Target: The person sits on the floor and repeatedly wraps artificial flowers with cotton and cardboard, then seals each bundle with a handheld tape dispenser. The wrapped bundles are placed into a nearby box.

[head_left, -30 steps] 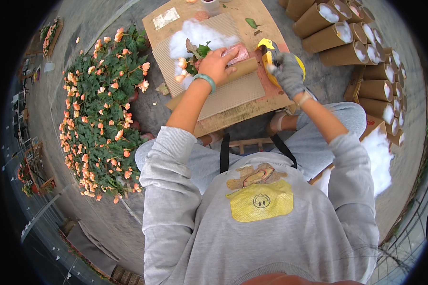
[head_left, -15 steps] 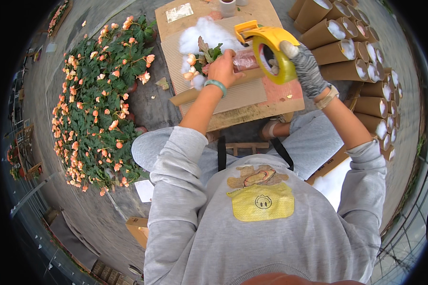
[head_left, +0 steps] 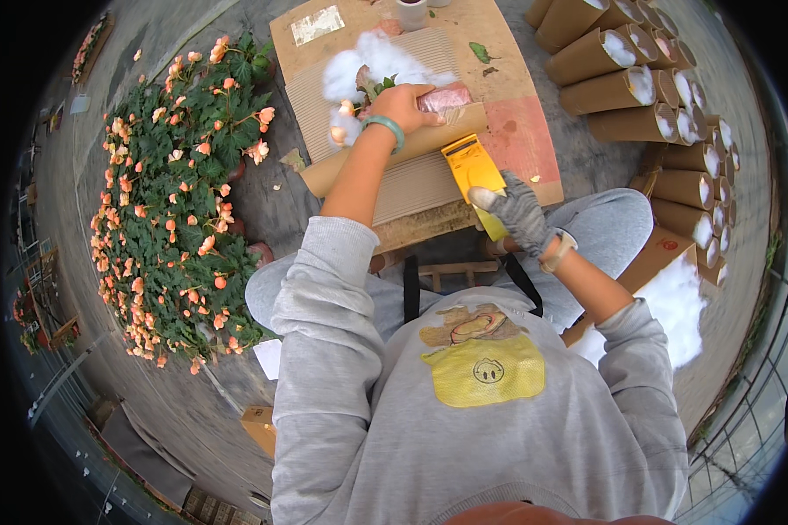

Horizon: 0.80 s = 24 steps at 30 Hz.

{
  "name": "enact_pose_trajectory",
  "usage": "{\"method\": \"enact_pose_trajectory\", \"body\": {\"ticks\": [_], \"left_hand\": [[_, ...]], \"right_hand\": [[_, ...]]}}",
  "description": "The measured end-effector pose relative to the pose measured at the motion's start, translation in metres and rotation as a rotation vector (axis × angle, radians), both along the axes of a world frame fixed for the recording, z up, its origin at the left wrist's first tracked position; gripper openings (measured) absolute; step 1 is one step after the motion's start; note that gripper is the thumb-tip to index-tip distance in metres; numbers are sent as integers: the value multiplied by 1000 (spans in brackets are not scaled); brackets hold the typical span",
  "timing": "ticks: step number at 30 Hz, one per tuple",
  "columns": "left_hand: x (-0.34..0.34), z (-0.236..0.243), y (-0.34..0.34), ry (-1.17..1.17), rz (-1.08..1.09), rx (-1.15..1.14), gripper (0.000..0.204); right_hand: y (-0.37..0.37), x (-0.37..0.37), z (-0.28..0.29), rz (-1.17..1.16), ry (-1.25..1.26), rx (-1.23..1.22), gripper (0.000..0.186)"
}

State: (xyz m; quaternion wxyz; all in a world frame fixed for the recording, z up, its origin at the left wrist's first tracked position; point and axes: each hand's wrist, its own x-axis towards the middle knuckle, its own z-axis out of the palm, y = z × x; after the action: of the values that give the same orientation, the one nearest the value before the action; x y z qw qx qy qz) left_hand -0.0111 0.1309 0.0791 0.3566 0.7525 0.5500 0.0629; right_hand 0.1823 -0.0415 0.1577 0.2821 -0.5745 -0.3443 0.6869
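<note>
A bare left hand (head_left: 403, 107) lies across a plant (head_left: 362, 105) with peach blooms and a pink wrapped base (head_left: 446, 97), on corrugated cardboard (head_left: 416, 188) atop a board (head_left: 508, 74). Its thumb and fingers stand apart; whether they grip cannot be told. The gloved right hand (head_left: 517, 212) clamps a yellow tape dispenser (head_left: 474, 168) beside the cardboard's curled edge (head_left: 451, 128). White stuffing (head_left: 378, 59) surrounds the leaves, partly hidden by the left hand. Potted flowers (head_left: 175, 219) fill the left; stuffed cardboard tubes (head_left: 600, 90), the right.
</note>
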Motion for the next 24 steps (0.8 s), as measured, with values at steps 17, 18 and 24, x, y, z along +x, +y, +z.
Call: {"method": "enact_pose_trajectory", "body": {"ticks": [17,18,24], "left_hand": [[21,-2,-76,-123,195,272,74],[25,2,-81,-67,193,344,71],[19,36,-45,324,-215,548,44]], "right_hand": [[115,-16,-45,805,-1113,948,68],[121,-20,-50,830,-1122,959,70],[130,-17,-81,999,-1136,904,78]]}}
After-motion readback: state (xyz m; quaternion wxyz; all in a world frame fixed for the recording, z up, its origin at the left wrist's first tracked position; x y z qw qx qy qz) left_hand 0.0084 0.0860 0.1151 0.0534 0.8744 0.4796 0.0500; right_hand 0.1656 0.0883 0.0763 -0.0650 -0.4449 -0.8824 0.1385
